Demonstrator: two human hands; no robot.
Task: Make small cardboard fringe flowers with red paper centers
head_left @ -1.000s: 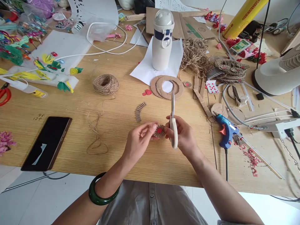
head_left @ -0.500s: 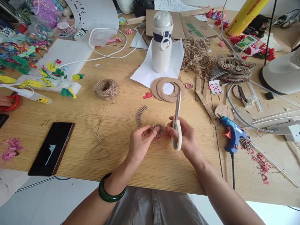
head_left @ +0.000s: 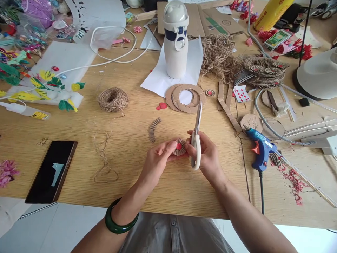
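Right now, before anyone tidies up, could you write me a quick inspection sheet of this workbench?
Surface: wood-grain table top.
Job's things: small cardboard rosette with a red centre; curved fringed cardboard strip lying nearby.
Hands: left hand pinches the rosette; right hand grips white-handled scissors, blades pointing away from the person.
Clutter: twine ball, cardboard rings, water bottle, phone, blue hot glue gun, playing card.
Cables: white cable behind the twine; black cord running from the glue gun over the table edge.
Surroundings: pale floor below the table.
Other people: nothing seen.
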